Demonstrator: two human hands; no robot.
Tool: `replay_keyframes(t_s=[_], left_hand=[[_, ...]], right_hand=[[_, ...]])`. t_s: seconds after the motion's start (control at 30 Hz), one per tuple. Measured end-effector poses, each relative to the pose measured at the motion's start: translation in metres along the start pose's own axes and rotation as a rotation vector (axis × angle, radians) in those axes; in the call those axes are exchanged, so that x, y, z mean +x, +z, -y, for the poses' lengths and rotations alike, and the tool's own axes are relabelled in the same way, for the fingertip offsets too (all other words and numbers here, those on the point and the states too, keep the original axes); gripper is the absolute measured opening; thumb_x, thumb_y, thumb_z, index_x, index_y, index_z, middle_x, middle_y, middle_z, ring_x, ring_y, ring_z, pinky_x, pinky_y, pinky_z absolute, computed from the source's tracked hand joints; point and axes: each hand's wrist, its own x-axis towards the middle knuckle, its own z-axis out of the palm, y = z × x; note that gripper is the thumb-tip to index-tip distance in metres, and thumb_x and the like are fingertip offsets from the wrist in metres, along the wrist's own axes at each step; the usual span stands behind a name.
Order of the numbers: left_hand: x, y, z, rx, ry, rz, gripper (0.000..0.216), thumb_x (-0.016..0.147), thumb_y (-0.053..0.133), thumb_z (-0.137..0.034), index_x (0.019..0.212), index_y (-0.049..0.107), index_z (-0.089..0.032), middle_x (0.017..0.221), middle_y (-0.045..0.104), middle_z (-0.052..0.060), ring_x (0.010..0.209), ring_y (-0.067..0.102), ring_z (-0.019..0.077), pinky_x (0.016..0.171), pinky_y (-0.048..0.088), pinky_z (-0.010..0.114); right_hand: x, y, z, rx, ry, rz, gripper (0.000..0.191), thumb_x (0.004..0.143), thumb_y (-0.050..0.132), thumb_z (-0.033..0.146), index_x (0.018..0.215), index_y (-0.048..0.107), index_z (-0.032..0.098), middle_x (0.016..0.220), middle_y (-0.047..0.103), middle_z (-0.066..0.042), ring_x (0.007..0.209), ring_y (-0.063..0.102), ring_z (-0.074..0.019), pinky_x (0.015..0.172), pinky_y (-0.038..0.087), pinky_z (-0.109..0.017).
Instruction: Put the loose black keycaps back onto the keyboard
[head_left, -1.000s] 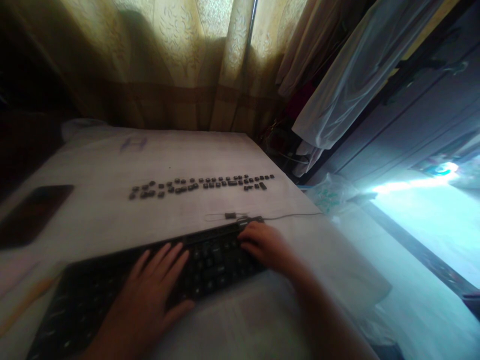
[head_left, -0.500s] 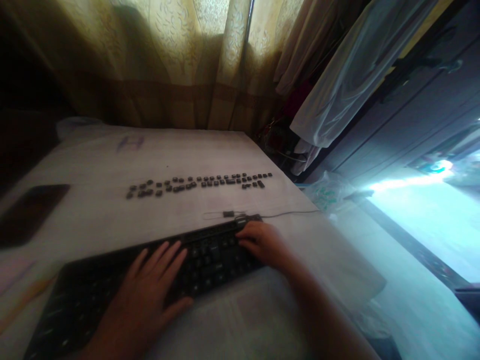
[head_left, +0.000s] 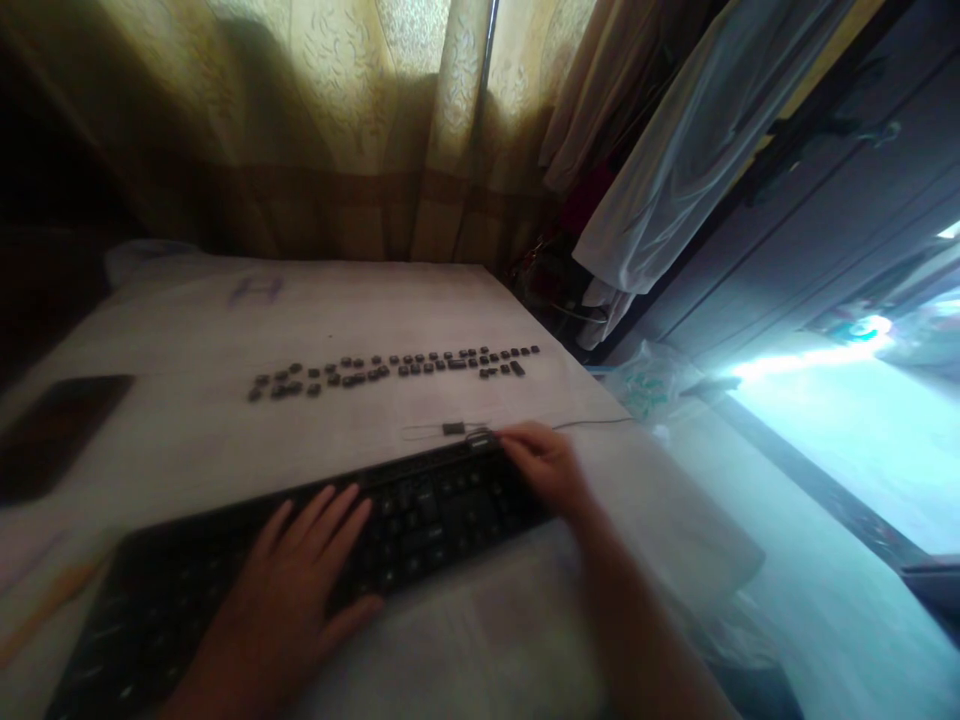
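A black keyboard lies at a slant across the near part of the table. My left hand rests flat on its left half, fingers spread, covering some keys. Over the keyboard's far right corner is my right hand, thumb and fingers drawn together; what is between the fingertips is hidden. Just beyond the keyboard lies a small dark piece with thin wire loops. Farther back, many loose black keycaps sit in uneven rows.
A dark flat object lies at the table's left, with a blurred orange strip nearer me. The cable runs over the right edge. Curtains hang behind the white-covered table; a plastic bag is beside it.
My right hand has moved right along the keyboard to its far right corner. My left hand stays in place on the keys. The view has shifted slightly.
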Motion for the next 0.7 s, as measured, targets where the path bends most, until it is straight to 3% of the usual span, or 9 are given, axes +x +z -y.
replay_keyframes(t_s=[0.1,0.2,0.4,0.7], left_hand=[[-0.001,0.001,0.000,-0.016,-0.006,-0.007,0.075,0.086,0.042,-0.071,0.143,0.045,-0.024,0.144,0.053,0.008,0.128,0.052,0.0293,0.111,0.025,0.046],[0.000,0.001,0.000,-0.026,-0.009,0.004,0.075,0.086,0.042,-0.071,0.144,0.045,-0.024,0.144,0.053,0.009,0.128,0.052,0.0305,0.110,0.027,0.048],[0.000,0.002,-0.001,-0.010,-0.015,-0.014,0.077,0.086,0.041,-0.072,0.145,0.044,-0.022,0.143,0.054,0.009,0.128,0.052,0.0300,0.109,0.029,0.047],[-0.015,-0.001,-0.005,0.025,-0.077,0.032,0.075,0.086,0.045,-0.069,0.146,0.042,-0.023,0.145,0.052,0.011,0.131,0.050,0.0303,0.109,0.033,0.048]], right_hand=[[0.007,-0.014,-0.016,0.001,0.121,-0.258,0.024,0.080,0.062,0.038,0.086,0.077,0.021,0.089,0.076,-0.007,0.085,0.070,-0.0237,0.078,0.055,-0.037],[0.013,-0.022,-0.038,-0.048,0.226,-0.345,0.030,0.077,0.063,0.042,0.087,0.077,0.019,0.092,0.077,-0.010,0.090,0.070,-0.0264,0.085,0.054,-0.040],[0.013,-0.003,-0.064,-0.127,0.291,-0.201,0.027,0.080,0.058,0.037,0.089,0.077,0.020,0.093,0.077,-0.008,0.092,0.070,-0.0252,0.088,0.054,-0.040],[0.012,0.006,-0.069,-0.225,0.238,-0.156,0.028,0.083,0.054,0.037,0.093,0.076,0.022,0.097,0.077,-0.006,0.096,0.069,-0.0229,0.090,0.051,-0.037]])
